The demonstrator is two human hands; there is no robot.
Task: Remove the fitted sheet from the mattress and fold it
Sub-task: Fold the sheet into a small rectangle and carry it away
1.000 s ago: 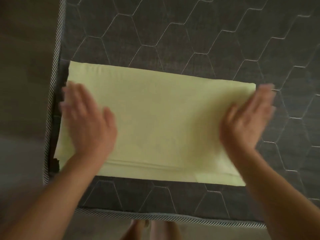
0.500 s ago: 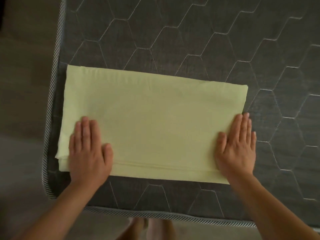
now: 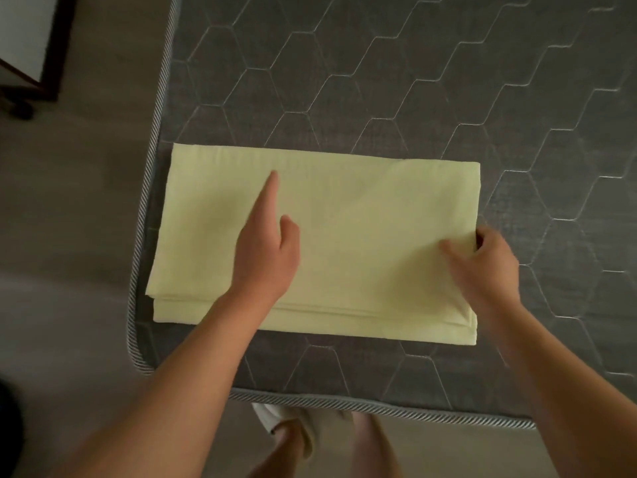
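The far part and the right side of the dark grey quilted mattress with pale hexagon stitching (image 3: 396, 81) run out of the picture, so only its near left corner with the striped piping shows. A dark-framed piece of furniture (image 3: 38, 46) at the top left is cut off by the edge and cannot be made out further. Below the mattress edge the person's legs and feet are partly hidden and dim. The right hand is slightly blurred, and its fingertips are hidden under the cloth.

The pale yellow folded fitted sheet (image 3: 362, 236) lies flat on the mattress near that corner, its left edge just beside the piping. The left hand (image 3: 265, 250) rests on the sheet left of its middle, edge-on, with the fingers (image 3: 269, 198) held straight together and pointing away toward the far edge, the thumb standing off to the right. The right hand (image 3: 482, 263) is at the sheet's right edge, about halfway along it, its thumb lying on top of the cloth and its fingers curled round the edge from beneath, pinching it.

The sheet forms a long, neat rectangle, smooth on top with faint creases. Along its near edge several stacked layers show as thin stepped lines, and the near right corner has a small folded tuck.
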